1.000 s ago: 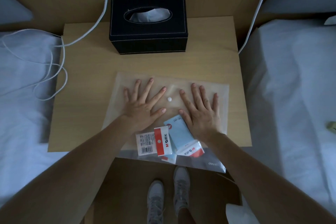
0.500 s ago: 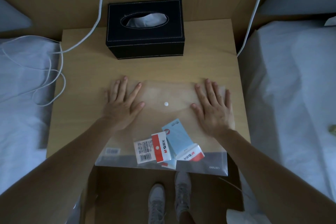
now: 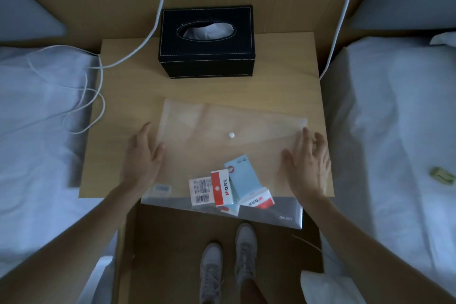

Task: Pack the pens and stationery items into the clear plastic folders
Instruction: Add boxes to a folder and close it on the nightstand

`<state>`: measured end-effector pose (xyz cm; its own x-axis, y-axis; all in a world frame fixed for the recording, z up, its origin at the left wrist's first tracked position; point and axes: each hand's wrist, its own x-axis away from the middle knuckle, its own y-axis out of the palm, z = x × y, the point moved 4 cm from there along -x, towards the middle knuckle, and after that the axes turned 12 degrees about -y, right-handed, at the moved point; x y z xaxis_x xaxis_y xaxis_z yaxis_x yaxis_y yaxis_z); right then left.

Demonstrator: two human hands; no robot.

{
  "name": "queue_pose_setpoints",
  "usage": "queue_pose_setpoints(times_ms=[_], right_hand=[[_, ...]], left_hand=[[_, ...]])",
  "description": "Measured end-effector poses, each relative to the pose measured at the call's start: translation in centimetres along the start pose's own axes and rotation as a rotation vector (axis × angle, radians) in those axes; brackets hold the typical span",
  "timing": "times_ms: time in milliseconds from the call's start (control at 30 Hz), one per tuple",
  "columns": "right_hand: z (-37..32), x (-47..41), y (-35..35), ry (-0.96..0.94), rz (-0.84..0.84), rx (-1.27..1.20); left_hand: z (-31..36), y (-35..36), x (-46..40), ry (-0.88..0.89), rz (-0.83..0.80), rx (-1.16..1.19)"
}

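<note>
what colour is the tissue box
Black with pale stitching, tissue box; the head view shows it.

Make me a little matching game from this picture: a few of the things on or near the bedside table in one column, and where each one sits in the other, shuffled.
Things:
1. tissue box
2. clear folder
3. stationery packs
4. white cable

Places:
A. inside the plastic, near the table's front edge
B. looped on the bed at the left
C. at the back of the table
D. flat on the table, overhanging its front edge

Pairs: 1-C, 2-D, 3-A, 4-B
</note>
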<state>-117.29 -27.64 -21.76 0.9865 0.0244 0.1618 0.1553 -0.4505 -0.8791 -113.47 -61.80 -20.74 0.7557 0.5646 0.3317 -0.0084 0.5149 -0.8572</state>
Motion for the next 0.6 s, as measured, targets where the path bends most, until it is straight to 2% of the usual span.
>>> queue_pose_setpoints(times_ms=[100,467,600], right_hand=[[0.5,2.4,-0.2,0.124,0.056,-0.101],[0.5,5.6,1.1,0.235,0.071,-0.323],[0.6,6.0,1.0,0.366,0.085,-0.483]], left_hand=[[-2.4,0.0,0.9,-0.075,-0.034,-0.012],[-3.4,1.6,4.0,-0.057,-0.109,0.052],[-3.4,1.3,4.3,0.002,-0.111,0.157]])
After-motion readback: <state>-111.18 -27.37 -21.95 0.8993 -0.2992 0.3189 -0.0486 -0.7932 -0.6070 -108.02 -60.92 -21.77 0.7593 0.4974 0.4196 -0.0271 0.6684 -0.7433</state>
